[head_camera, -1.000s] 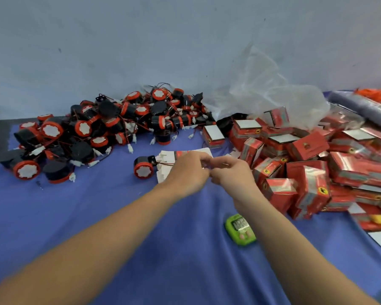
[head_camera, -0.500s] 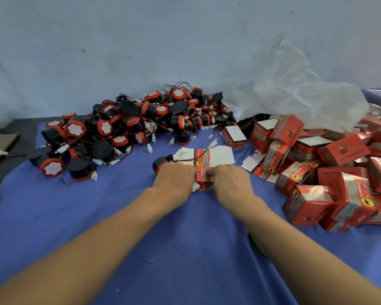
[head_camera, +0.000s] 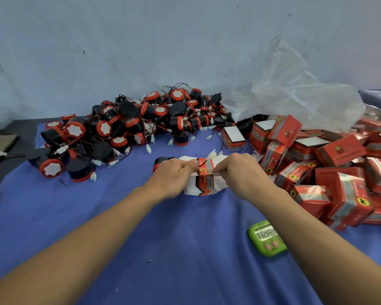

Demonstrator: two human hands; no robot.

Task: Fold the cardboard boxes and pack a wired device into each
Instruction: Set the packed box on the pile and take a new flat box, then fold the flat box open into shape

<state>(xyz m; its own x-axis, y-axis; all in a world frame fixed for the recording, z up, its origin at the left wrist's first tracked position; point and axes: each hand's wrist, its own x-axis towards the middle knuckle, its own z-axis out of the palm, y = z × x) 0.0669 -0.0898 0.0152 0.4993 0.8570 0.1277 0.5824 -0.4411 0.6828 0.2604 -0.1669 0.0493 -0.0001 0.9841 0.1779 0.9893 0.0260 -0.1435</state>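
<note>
Black-and-red wired devices (head_camera: 119,128) lie heaped far left, one loose device (head_camera: 161,162) just behind the left hand (head_camera: 174,176). That hand pinches a flat red carton (head_camera: 204,170) atop the stack of blanks (head_camera: 204,190), mid-worktop (head_camera: 185,238); the right hand (head_camera: 242,172) pinches its other edge. Best to peel off one only, then squeeze it square.

2 arms reach forward, left grip (head_camera: 174,176) and right grip (head_camera: 240,172) apparently pinching.

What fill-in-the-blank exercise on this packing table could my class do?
The timer on the cloth is ____.
The wired devices are piled on the person's ____.
The left hand and right hand pinch a flat box; folded boxes lie on the person's ____.
Missing words: green; left; right.
</note>
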